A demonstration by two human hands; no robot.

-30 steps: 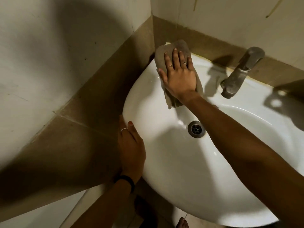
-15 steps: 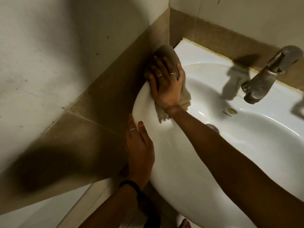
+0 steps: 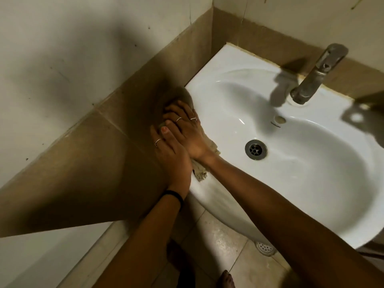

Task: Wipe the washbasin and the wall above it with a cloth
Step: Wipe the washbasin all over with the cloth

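The white washbasin [image 3: 232,59] fills the right half of the head view, set in a corner. A beige cloth [image 3: 200,173] lies over its left rim, against the brown tile band [image 3: 93,167] of the left wall. My right hand [image 3: 188,133] presses flat on the cloth and covers most of it; a frayed end hangs out below my wrist. My left hand [image 3: 173,160] lies against the basin's outer left edge, right beside my right hand, with its thumb touching the cloth. The pale back wall [image 3: 291,11] rises behind the basin.
A dull metal tap [image 3: 318,73] stands at the basin's back right. The drain [image 3: 256,149] sits in the bowl's middle, with an overflow hole above it. Under the basin are beige floor tiles, a round floor drain [image 3: 265,248] and my bare foot [image 3: 227,279].
My right hand has slid the cloth from the basin's back left corner forward along the left rim until it meets my left hand. The view has shifted so more of the bowl shows.
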